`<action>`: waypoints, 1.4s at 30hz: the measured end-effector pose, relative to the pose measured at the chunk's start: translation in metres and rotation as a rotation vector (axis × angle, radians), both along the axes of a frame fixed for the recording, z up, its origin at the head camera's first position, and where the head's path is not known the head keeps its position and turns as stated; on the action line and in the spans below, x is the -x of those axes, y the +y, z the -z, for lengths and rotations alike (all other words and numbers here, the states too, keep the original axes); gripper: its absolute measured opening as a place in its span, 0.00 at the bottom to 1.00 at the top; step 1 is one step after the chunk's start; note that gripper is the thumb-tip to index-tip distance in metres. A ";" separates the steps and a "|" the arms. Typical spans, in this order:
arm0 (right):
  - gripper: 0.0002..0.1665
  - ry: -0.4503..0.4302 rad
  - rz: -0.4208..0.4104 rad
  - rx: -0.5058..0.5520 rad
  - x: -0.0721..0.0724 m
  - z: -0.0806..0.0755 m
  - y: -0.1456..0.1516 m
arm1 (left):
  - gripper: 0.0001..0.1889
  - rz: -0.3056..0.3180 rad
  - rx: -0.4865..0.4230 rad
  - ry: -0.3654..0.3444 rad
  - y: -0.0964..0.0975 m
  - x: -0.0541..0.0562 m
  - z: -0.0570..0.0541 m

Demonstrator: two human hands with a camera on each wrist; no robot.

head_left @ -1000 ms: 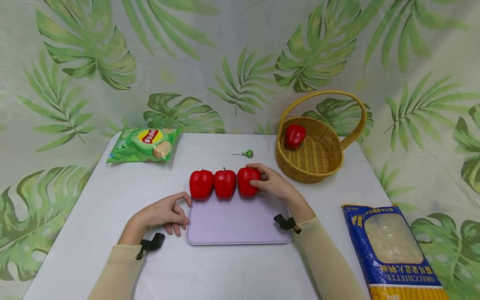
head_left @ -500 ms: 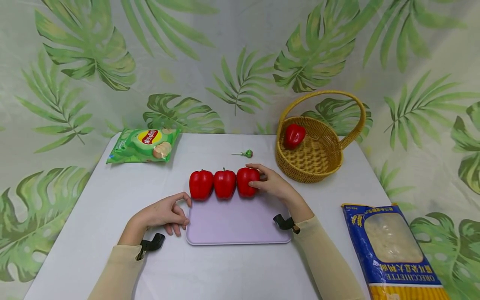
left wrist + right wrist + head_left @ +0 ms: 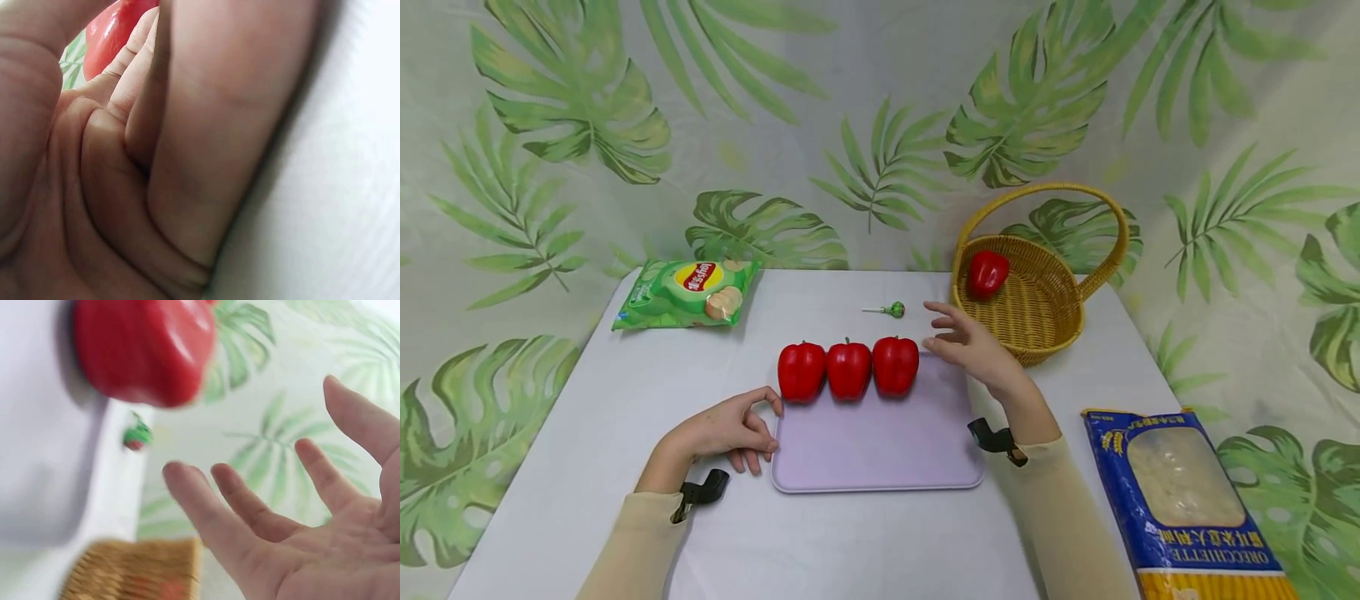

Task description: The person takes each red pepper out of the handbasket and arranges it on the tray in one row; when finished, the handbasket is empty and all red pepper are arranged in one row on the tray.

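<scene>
Three red bell peppers stand side by side along the far edge of a pale lilac tray: a left pepper, a middle pepper and a right pepper. My left hand rests at the tray's left edge, index fingertip and thumb right at the rim, the other fingers loosely bent. My right hand hovers just right of the right pepper with fingers spread and nothing in them. In the right wrist view those spread fingers show apart from the right pepper.
A wicker basket with a tall handle stands at the back right, holding another red pepper. Behind the row lies a green lollipop. A green chip bag is at the back left, a blue pasta bag at the right.
My right hand has let go of the right pepper and moved off to the right, its fingers spreading. The peppers stay in their row, and my left hand has not moved.
</scene>
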State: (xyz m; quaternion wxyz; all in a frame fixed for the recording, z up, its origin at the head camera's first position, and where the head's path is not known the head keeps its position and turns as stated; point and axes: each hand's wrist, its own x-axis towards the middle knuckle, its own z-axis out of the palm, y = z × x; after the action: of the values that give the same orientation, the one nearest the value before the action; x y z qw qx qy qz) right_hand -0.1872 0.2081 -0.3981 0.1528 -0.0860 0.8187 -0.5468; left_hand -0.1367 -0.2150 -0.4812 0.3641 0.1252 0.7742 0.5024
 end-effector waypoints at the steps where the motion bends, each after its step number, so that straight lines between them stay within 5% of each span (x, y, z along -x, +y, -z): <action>1: 0.41 0.019 0.016 0.000 0.001 -0.004 0.004 | 0.26 0.000 -0.002 -0.001 0.000 0.000 0.000; 10: 0.43 0.112 0.175 0.043 0.019 -0.046 0.041 | 0.25 0.009 0.002 0.009 -0.002 -0.002 0.001; 18: 0.47 0.090 0.290 0.044 0.062 -0.064 0.075 | 0.26 -0.019 0.004 -0.010 -0.002 -0.002 -0.003; 29: 0.51 -0.110 0.350 0.039 0.122 -0.045 0.095 | 0.25 -0.005 0.001 0.001 -0.002 -0.002 -0.002; 42: 0.52 -0.291 0.358 0.072 0.153 -0.012 0.112 | 0.26 -0.011 -0.004 -0.008 0.000 -0.001 0.000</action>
State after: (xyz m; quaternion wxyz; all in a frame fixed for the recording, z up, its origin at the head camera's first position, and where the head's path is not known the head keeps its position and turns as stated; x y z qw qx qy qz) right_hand -0.3397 0.3201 -0.3865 0.1666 0.1352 0.7702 -0.6007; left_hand -0.1355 -0.2149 -0.4814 0.3642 0.1197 0.7722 0.5067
